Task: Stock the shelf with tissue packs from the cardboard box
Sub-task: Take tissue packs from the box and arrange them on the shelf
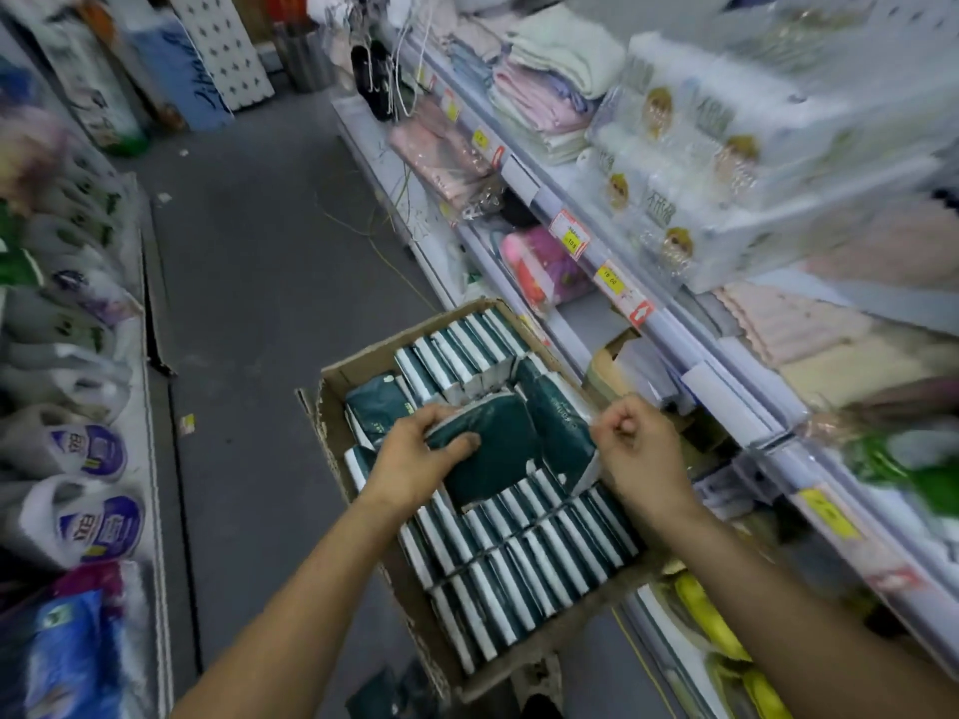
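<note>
Head view, looking down a shop aisle at 2 bare forearms reaching into an open cardboard box (332, 422) on the floor. The box stands just beside the lower shelf (669, 324) on the right and is packed with dark green tissue packs (524, 568) standing on edge in rows. 1 loose tissue pack (488, 448) lies flat on top of the rows near the box's middle. The left hand (415, 459) grips this pack, thumb pressed on its face and fingers curled over its far edge. The right hand (638, 443) is curled closed at the pack's right side and seems to pinch a thin edge of wrapping, though exactly what it holds is hard to make out. On the shelves to the right sit folded towels (550, 85) and bundled white tissue packages (695, 163), with price tags (571, 236) along the rails. Bagged goods line the left side of the aisle.

To do this step well, I judge the person should lift the pack straight up by its body, not by the thin wrapper, so neighbouring packs stay in their rows.
</note>
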The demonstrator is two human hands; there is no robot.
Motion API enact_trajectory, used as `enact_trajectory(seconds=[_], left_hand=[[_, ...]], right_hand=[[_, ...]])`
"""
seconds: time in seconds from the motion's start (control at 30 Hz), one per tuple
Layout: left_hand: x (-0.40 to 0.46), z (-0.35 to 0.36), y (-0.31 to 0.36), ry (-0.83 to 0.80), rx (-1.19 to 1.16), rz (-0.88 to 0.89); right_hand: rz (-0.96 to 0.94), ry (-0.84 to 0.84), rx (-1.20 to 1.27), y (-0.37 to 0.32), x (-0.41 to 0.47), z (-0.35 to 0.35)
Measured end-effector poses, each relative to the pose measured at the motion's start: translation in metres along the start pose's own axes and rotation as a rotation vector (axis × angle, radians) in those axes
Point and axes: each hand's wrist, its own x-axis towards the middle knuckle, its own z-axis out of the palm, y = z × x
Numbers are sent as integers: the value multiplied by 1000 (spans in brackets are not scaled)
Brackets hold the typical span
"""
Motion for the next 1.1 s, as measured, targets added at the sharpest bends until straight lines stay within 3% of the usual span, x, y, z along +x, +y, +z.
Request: enact_trajectory(seconds=[0.13, 0.3, 0.4, 0.67, 0.77, 1.1], left_hand=[[-43, -5, 40, -12, -309, -51], [-87, 23, 103, -216, -502, -123], [-112, 45, 135, -318, -518, -89], [-179, 118, 206, -398, -565, 49], [-215, 159, 234, -444, -572, 117], [-360, 325, 297, -712, -475, 224]], right_hand=[[37, 105, 177, -28, -53, -43], [90, 153, 334, -67, -108, -104], [138, 151, 434, -91, -136, -141], [-10, 397, 296, -127, -215, -236], [-124, 496, 165, -125, -247, -275], [-92, 622, 209, -75, -405, -456]])
